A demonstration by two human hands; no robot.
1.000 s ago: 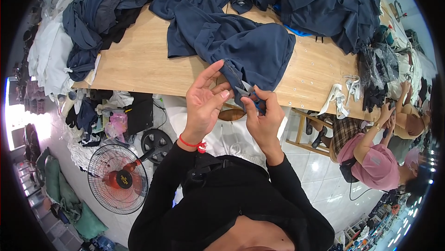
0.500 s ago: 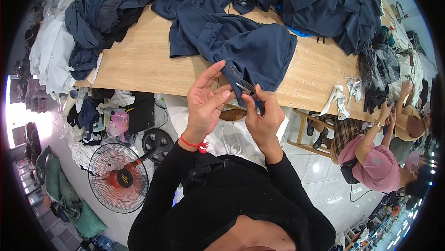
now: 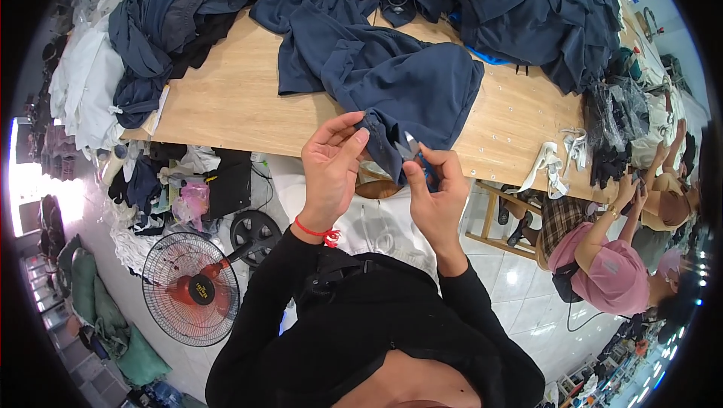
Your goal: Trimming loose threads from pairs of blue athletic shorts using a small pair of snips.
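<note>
A navy garment [image 3: 407, 80] lies across the near part of the wooden table, its lower edge hanging over the front. My left hand [image 3: 328, 174] pinches that edge between thumb and fingertips, and a red string bracelet circles the wrist. In my right hand [image 3: 437, 197] is a pair of thread snips [image 3: 409, 146], blades pointing up and away from me. A bit of blue shows inside the right fist, probably the snips' grip. The blades stand just right of the pinched edge. Whether they touch the cloth I cannot tell.
Navy garments are heaped [image 3: 535, 16] at the back right, with more dark and white clothes [image 3: 86, 80] at the left. White strips [image 3: 550, 167] hang at the table's right edge. A floor fan [image 3: 192, 287] stands lower left. Two people sit at the right, one in pink [image 3: 602, 265].
My right hand has drawn slightly back and right, bringing the snips away from the cloth edge, and the blades now point more upward. My left fingers have closed on the edge, slightly lower.
</note>
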